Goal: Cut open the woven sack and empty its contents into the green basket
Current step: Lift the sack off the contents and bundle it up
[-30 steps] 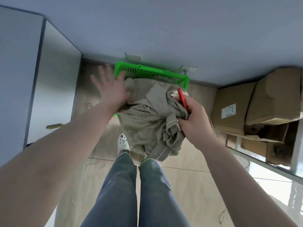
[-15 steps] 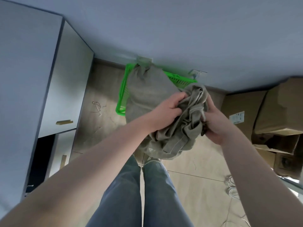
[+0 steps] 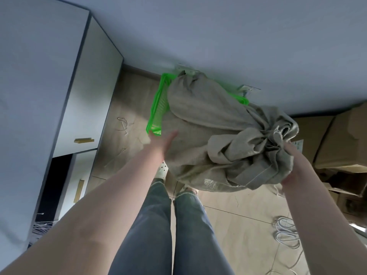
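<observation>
- Hanging across the middle of the frame, the beige woven fabric sack stretches from the right hand down toward the bright green slatted plastic basket, its far knotted end lying over the basket's rim near the wall.
- The right hand, at the right of the frame, is clamped on the sack's bunched, crumpled end; its fingers are buried in the folds, so only the wrist and the back of the hand show.
- The left hand, at centre frame, is blurred, with fingers straight and apart, reaching to the sack's lower left edge; I cannot tell whether it touches the cloth.
- The green basket sits on the pale wood-look floor against the grey wall, in the upper middle of the frame; most of it is hidden by the sack.
- Below the sack, two legs in blue-grey jeans run down to the bottom edge, with a white perforated clog at the left foot.
- A white cabinet with brass handles fills the left side.
- Brown cardboard boxes are stacked at the right edge.
- A coil of white cord lies on the floor at lower right.
</observation>
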`<state>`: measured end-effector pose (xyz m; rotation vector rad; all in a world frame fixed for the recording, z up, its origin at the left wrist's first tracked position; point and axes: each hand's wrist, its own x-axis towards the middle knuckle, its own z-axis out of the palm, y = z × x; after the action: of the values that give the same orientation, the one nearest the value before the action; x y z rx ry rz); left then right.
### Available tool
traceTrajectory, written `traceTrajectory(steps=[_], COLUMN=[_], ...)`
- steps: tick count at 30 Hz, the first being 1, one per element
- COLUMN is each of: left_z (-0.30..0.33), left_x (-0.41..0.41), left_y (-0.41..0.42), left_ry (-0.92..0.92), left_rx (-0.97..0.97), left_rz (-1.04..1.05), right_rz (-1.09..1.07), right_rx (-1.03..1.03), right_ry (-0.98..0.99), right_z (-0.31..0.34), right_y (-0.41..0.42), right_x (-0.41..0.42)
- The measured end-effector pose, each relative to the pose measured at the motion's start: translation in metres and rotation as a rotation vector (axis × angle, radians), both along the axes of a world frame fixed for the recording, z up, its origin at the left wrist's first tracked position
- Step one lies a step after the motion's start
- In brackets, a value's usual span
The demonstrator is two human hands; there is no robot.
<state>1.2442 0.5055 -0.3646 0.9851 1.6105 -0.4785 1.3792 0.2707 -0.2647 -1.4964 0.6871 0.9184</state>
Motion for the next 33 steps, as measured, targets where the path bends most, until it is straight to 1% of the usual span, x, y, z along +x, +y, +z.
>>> traceTrajectory(steps=[1,2,3,4,5,6,7,8,9,10,11,12,13,14,15,18,19,20,22,23,25,26,28,29,31,32,33], left_z=[-0.007,-0.009,-0.011,-0.011,-0.010,-0.005,0.003,0.013,0.023,0.031,0.036,0.041,0.046,0.052,0.061,0.090,0.095,0.100,0.097,0.099,0.100,0.099,0.094,0.093,0.095,0.098,0.100], left_x=[-0.008,-0.013,-0.015,-0.012,-0.008,-0.003,0.004,0.010,0.017,0.022,0.025,0.031,0.038,0.046,0.052,0.061,0.061,0.062,0.058,0.057,0.059,0.060,0.061,0.061,0.058,0.055,0.053], left_y=[-0.008,-0.016,-0.021,-0.022,-0.021,-0.021,-0.022,-0.026,-0.034,-0.043,-0.050,-0.053,-0.050,-0.045,-0.039,-0.044,-0.053,-0.058,-0.063,-0.062,-0.063,-0.065,-0.070,-0.073,-0.075,-0.073,-0.070], left_ry=[0.017,0.001,-0.051,-0.094,-0.127,-0.181,-0.265,-0.346,-0.423,-0.475,-0.528,-0.574,-0.617,-0.658,-0.705,-0.898,-0.931,-0.915,-0.813,-0.815,-0.848,-0.811,-0.698,-0.703,-0.814,-0.867,-0.899], left_rx=[-0.160,-0.231,-0.197,-0.061,0.100,0.208,0.253,0.248,0.223,0.206,0.224,0.281,0.357,0.382,0.346,0.166,0.112,0.088,0.159,0.169,0.092,0.075,0.084,0.013,-0.260,-0.371,-0.432], left_rz=[0.027,0.020,-0.001,-0.022,0.005,0.081,0.161,0.172,0.079,-0.117,-0.299,-0.403,-0.418,-0.391,-0.401,-0.544,-0.523,-0.464,-0.411,-0.409,-0.326,-0.288,-0.245,-0.222,-0.200,-0.210,-0.235], right_rz=[-0.047,-0.074,-0.069,-0.023,0.078,0.233,0.370,0.501,0.592,0.641,0.683,0.735,0.758,0.751,0.728,0.671,0.642,0.627,0.625,0.623,0.578,0.575,0.541,0.478,0.374,0.379,0.393], right_rx=[0.039,0.044,0.015,-0.041,-0.154,-0.317,-0.491,-0.645,-0.741,-0.762,-0.740,-0.718,-0.686,-0.662,-0.634,-0.563,-0.562,-0.577,-0.603,-0.621,-0.644,-0.642,-0.536,-0.395,-0.113,-0.049,-0.022], right_ry=[-0.032,-0.040,-0.059,-0.096,-0.156,-0.258,-0.369,-0.450,-0.498,-0.524,-0.532,-0.553,-0.564,-0.574,-0.580,-0.583,-0.578,-0.577,-0.556,-0.542,-0.521,-0.519,-0.472,-0.388,-0.185,-0.126,-0.100], right_z=[0.003,0.001,0.002,0.001,0.001,0.001,-0.001,0.002,0.000,-0.002,-0.005,-0.005,-0.003,-0.004,-0.005,-0.001,0.000,0.001,0.000,-0.001,-0.002,-0.004,-0.001,0.003,0.006,0.004,0.002], right_y=[0.002,0.001,0.001,0.000,-0.003,-0.003,-0.002,0.003,0.009,0.016,0.021,0.030,0.038,0.042,0.044,0.047,0.045,0.044,0.036,0.032,0.025,0.022,0.026,0.030,0.036,0.036,0.035], right_x=[-0.001,-0.001,0.003,0.006,0.008,0.010,0.011,0.009,0.007,0.005,0.002,-0.001,-0.001,-0.001,-0.001,0.003,0.005,0.008,0.010,0.011,0.015,0.014,0.010,0.007,0.003,0.003,0.005])
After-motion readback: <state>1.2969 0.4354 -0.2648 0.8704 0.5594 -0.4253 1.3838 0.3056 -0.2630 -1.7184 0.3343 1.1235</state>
